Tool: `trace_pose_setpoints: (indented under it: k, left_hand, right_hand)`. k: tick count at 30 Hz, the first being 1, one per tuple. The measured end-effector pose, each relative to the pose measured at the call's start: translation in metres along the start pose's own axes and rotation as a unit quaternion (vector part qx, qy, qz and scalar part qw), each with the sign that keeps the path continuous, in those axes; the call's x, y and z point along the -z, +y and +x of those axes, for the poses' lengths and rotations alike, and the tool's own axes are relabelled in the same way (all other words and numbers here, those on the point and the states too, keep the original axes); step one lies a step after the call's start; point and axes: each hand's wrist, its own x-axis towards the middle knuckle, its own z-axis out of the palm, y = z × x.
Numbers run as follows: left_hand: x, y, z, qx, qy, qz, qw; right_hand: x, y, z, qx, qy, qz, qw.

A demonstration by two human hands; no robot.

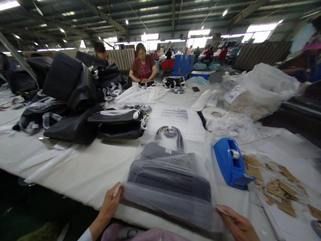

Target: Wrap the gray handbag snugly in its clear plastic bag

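In the head view, we see our left hand point(110, 201) closed in a pinch on the near left corner of a clear plastic bag point(173, 209), thumb on top and fingers under the film. Our right hand point(238, 226) grips the near right corner the same way, as far as the low edge of the picture lets us tell. With the 2 corners held apart, the film stays taut and flat, which we judge is why the hands sit so wide. Inside the plastic lies a grey handbag point(168, 167), flat on the white table point(95, 167) right in front of us. Its curved handles point(170, 133) point away from us and lie beyond the far end of the film. A blue tape dispenser point(230, 162) stands just beside the bag on the right, close to the right hand, likely so it is within easy reach. Past it, brown tags point(273, 187) lie spread under loose plastic. To the left, a stack of black handbags point(117, 124) rests well apart from our hands, with more black bags heaped behind. A printed sheet point(175, 114) lies beyond the handles, and a big plastic sack point(263, 88) slumps at the right. At the far end of the table, a co-worker point(143, 68) bends over another bag, hands busy and clearly separate from ours.
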Motion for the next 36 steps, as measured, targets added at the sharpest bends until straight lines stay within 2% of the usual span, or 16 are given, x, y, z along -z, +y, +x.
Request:
trace_pose_setpoints:
  k: [4,7,9,10,13,15,17,19,22,24,26,30,33,36]
  left_hand:
    - [-0.009,0.010,0.003,0.038,0.054,0.000,0.998]
    - [-0.018,0.014,0.010,0.063,0.080,0.012,0.995]
    - [-0.022,0.014,0.014,0.069,0.084,0.021,0.994]
    - [-0.023,0.014,0.015,0.070,0.085,0.025,0.994]
    - [-0.021,0.013,0.014,0.077,0.090,0.039,0.992]
    - [-0.018,0.010,0.011,0.087,0.090,0.050,0.991]
    - [-0.016,0.007,0.009,0.103,0.099,0.064,0.988]
    - [-0.017,0.003,0.007,0.104,0.086,0.104,0.985]
    - [-0.022,0.000,0.009,0.069,0.007,0.184,0.980]
    - [-0.025,-0.001,0.011,0.054,-0.029,0.215,0.975]
    - [-0.026,-0.001,0.015,0.040,-0.059,0.278,0.958]
    - [-0.026,0.001,0.023,0.009,-0.128,0.411,0.902]
    - [-0.026,0.004,0.026,0.009,-0.132,0.425,0.895]
    - [-0.027,0.008,0.027,0.016,-0.116,0.439,0.891]
  right_hand:
    - [-0.006,-0.022,0.000,0.007,0.089,-0.048,0.995]
    - [-0.013,-0.022,0.001,-0.051,0.152,-0.080,0.984]
    - [-0.017,-0.018,0.003,-0.091,0.168,-0.097,0.977]
    - [-0.017,-0.017,0.004,-0.088,0.171,-0.110,0.975]
    - [-0.013,-0.018,0.003,-0.003,0.203,-0.190,0.960]
    - [-0.009,-0.019,0.000,0.062,0.248,-0.263,0.930]
    - [-0.009,-0.016,-0.001,0.090,0.274,-0.316,0.904]
    - [-0.016,-0.006,0.001,0.080,0.229,-0.333,0.911]
    - [-0.034,0.015,0.007,0.034,0.129,-0.343,0.930]
    - [-0.044,0.029,0.010,0.038,0.105,-0.380,0.918]
    - [-0.048,0.039,0.011,0.089,0.082,-0.440,0.890]
    - [-0.048,0.046,0.009,0.179,0.049,-0.569,0.801]
    - [-0.049,0.042,0.008,0.191,0.052,-0.622,0.758]
    - [-0.052,0.035,0.007,0.192,0.063,-0.649,0.733]
